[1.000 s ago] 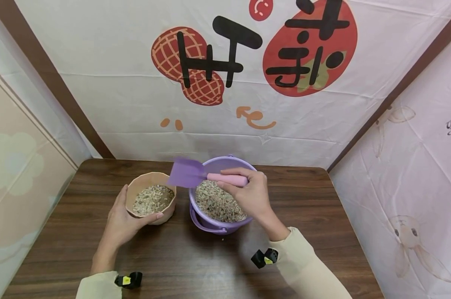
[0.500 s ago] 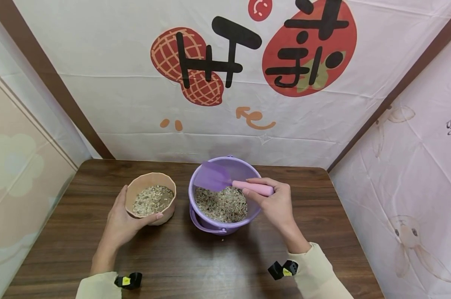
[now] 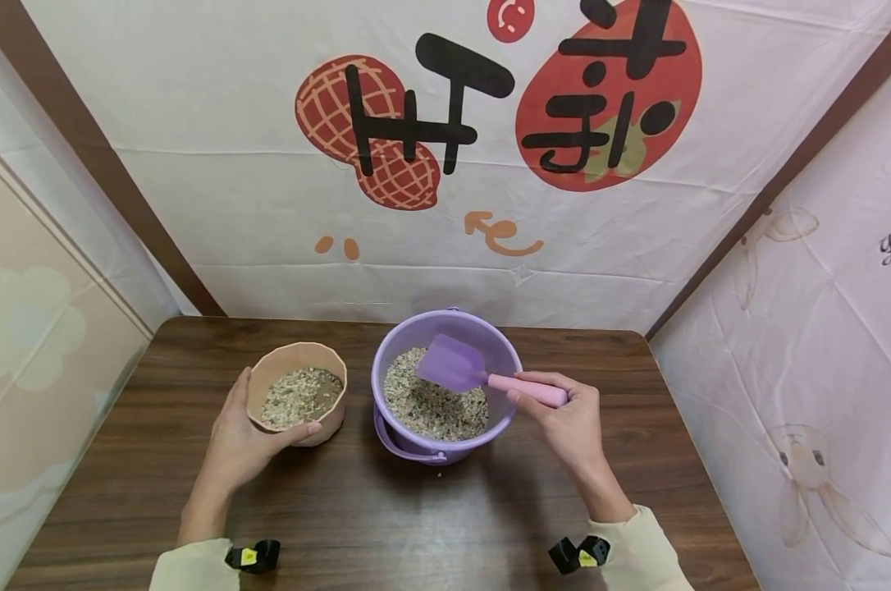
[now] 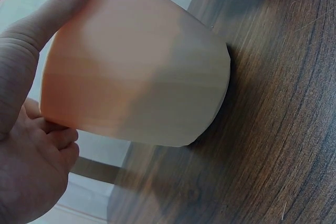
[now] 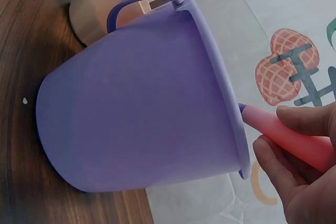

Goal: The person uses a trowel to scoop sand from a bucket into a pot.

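Note:
A purple bucket [image 3: 394,373] [image 5: 142,114] half full of mixed grain stands at the middle of the wooden table [image 3: 431,525]. My right hand [image 3: 567,414] [image 5: 299,166] grips the pink handle of a purple scoop [image 3: 460,368], whose blade hangs inside the bucket just above the grain. A peach bowl [image 3: 279,365] [image 4: 136,72] with grain in it stands left of the bucket. My left hand [image 3: 249,435] [image 4: 31,129] wraps around the bowl's near side, thumb on the rim's front, fingers on the left wall.
Printed cloth walls close in the table at the back, left and right. The bucket's handle [image 3: 404,447] hangs down on its near side. A single grain [image 5: 24,100] lies on the wood beside the bucket.
My right hand has carried the scoop from over the gap between bowl and bucket rightward and down into the bucket. The left hand and bowl have stayed still.

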A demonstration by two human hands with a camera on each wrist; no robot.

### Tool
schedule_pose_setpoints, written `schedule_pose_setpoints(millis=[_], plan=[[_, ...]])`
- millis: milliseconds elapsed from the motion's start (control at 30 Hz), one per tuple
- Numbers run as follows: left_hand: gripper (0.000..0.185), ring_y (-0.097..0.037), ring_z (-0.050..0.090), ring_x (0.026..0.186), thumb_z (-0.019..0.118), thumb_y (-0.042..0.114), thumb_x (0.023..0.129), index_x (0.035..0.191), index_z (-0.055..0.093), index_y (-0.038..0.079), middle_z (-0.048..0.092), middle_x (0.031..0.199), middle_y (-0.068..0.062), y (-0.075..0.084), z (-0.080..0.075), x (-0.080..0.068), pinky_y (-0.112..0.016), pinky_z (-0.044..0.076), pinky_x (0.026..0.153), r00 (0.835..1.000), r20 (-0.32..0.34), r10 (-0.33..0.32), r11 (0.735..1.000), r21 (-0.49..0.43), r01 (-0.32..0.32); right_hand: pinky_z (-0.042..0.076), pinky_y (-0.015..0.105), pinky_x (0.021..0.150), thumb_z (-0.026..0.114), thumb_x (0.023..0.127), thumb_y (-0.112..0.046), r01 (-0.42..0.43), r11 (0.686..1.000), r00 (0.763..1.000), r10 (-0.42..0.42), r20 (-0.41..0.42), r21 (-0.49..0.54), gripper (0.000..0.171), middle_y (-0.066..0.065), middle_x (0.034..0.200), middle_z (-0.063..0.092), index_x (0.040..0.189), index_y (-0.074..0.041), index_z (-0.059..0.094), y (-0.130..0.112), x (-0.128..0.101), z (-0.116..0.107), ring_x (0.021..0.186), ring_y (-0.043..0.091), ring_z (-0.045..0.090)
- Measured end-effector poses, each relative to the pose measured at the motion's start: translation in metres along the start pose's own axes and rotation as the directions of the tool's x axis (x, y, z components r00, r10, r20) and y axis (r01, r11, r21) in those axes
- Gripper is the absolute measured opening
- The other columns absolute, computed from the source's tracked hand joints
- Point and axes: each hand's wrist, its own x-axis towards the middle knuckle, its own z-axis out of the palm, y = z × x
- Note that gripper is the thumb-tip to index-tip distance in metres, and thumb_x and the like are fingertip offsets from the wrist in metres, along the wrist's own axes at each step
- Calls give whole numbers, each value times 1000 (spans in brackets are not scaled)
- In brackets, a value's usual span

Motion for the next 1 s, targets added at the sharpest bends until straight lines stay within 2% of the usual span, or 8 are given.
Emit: schedule_pose_setpoints(millis=[333,767,900,1000], plan=[[141,-55,27,142,95,48,66,163,2,4,18,163,-30,0,0,1,-74,28,107,1000,2,1,1000,7,-1,56,21,67,88,80,-10,-11,1000,1000,10,-11,-10,31,13,93,77,107,2,77,5,-2,-3,91,16,74],[143,-55,19,145,95,47,66,162,-1,2,10,164,-30,1,-2,0,-74,24,109,998,-7,61,998,23,-61,57,22,70,87,81,-10,-13,999,1000,13,-9,-29,31,12,95,77,109,0,78,4,-5,-3,93,16,73],[145,-52,13,149,96,45,64,163,-2,5,5,166,-26,7,-4,-1,-73,20,112,994,-44,98,995,13,-98,56,22,69,88,80,-11,-12,999,1000,11,-17,-42,29,11,93,78,106,-2,79,4,-4,-3,92,16,73],[145,-49,10,150,96,46,64,164,-3,12,2,168,-21,18,-5,-2,-74,18,112,991,-53,124,992,3,-124,56,21,68,89,79,-11,-11,999,1000,9,-25,-44,29,12,93,77,105,-2,79,5,-4,-3,89,16,73]])
